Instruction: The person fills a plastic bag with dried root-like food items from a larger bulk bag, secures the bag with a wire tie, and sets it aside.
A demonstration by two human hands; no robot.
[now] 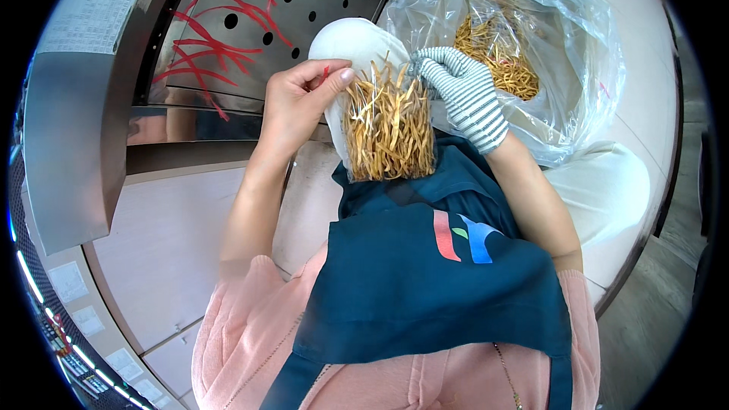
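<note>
The small clear bag of dried yellow strands looked light, soft and crackly, so I judged the rim the best grip. My bare left hand pinched its rim at nine o'clock, with a red tie in the fingers. My gloved right hand clamped the rim at three o'clock. The big plastic bag lay at one o'clock.

both my forearms are up in front of me, elbows bent, pink sleeves pushed back. my left hand is bare, its grip a pinch of thumb and fingertips. my right hand is gloved in stripes, fingers curled tight, wrist angled inward.
</note>
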